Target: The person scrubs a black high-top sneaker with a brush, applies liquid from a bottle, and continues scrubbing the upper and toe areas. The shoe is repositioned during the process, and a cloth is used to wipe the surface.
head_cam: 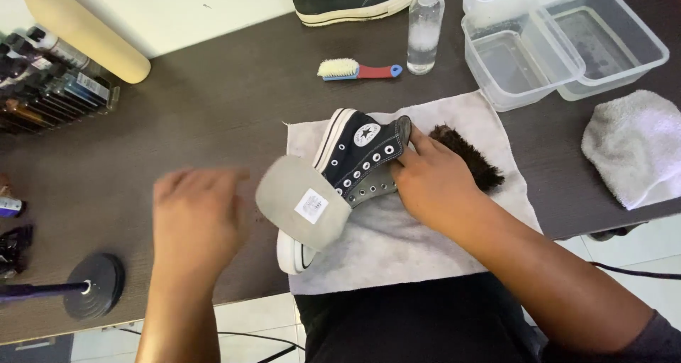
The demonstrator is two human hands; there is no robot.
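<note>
At the far left of the dark surface (213, 100) stand a rack of small bottles (50, 86) and a round black stand base (94, 285). A cream-coloured bottle (85, 26) lies slanted above the rack.

The left hand (195, 217) is blurred, hovering over the surface. It appears open and flat with nothing in it, though the blur leaves the fingers unclear. Just to its right a grey insole (301, 201), bearing a white sticker, juts out of the black high-top sneaker (358, 157). The sneaker lies on its side on a grey cloth (397, 242) near the front edge. The right hand (433, 182) is closed on the sneaker's tongue and collar, pinning it to the cloth. Behind that hand lies a dark bristle brush (468, 157).

One risk: the insole looks loose and only half seated, so a sweep of the left hand could knock it to the floor. Another: the cloth overhangs the edge, and a tug could drag the sneaker off.

By count: two sneakers, the second (351, 0) at the top edge; two brushes, counting the small pale-bristled one (358, 69); one clear spray bottle (424, 26); three clear plastic tubs (560, 40); one folded white towel (635, 146) at the right.
</note>
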